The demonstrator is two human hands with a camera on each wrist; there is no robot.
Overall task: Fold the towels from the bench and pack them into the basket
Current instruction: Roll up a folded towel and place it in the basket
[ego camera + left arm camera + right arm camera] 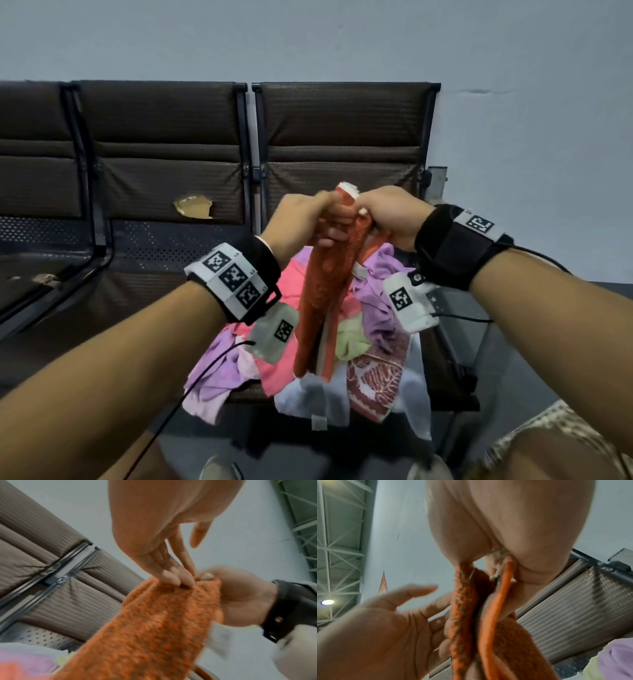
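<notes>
An orange towel (322, 298) hangs bunched lengthwise above a pile of towels (373, 377) on the bench seat (164, 250). My right hand (387, 212) grips the towel's top edge; in the right wrist view the cloth (496, 615) runs up into that hand (505, 534). My left hand (301, 216) meets it at the same spot. Seen from the left wrist, its straight fingers (171, 574) press on the orange towel (154, 628) with the thumb held away, beside the right hand (243, 596). No basket is in view.
The pile holds pink, purple, white, pale yellow and red-patterned towels. The brown padded bench (164, 116) stands against a pale wall, with a torn patch (193, 207) in one backrest. Dark floor lies below and to the right, and my knee (548, 445) is at the lower right.
</notes>
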